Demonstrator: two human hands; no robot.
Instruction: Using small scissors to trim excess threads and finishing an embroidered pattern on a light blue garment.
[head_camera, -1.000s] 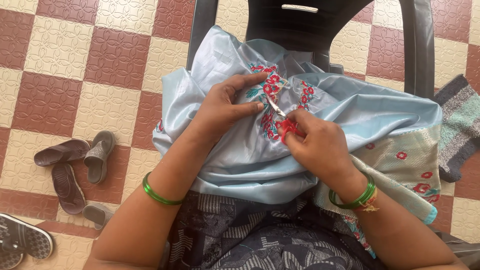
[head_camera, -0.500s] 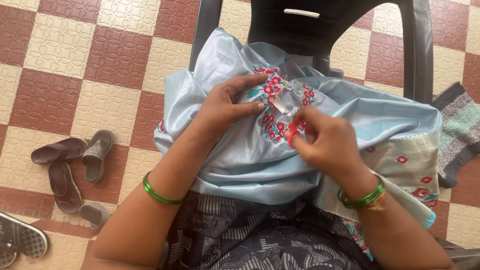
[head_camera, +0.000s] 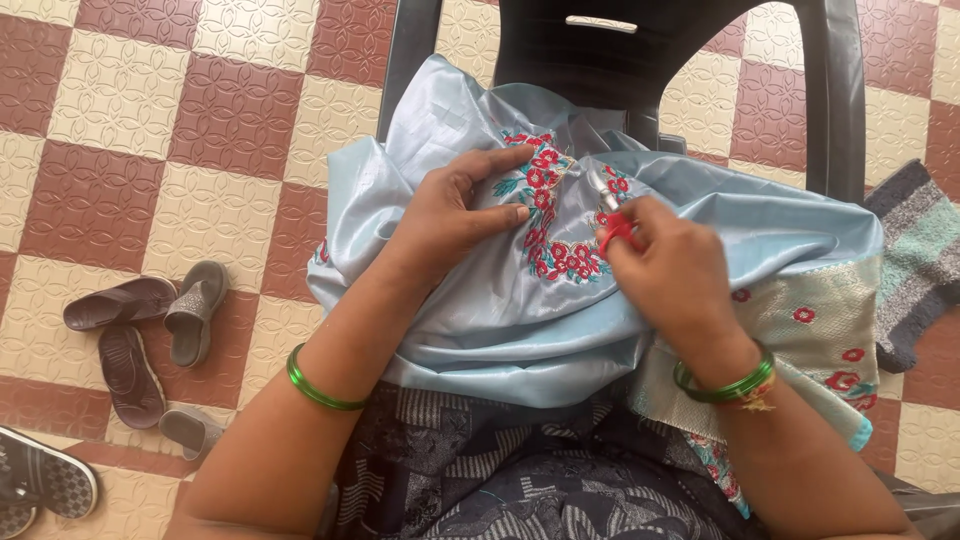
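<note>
Lap, near: pale blue satin cloth, bunched, its hem falling over the knees. Left hand flat on the cloth, fingers pressed beside the red floral embroidery. Right hand pinching small red-handled snips, blades pointing up and away, long axis near upright. Open tiled floor left, sandals at its edge. Far: dark plastic chair.
</note>
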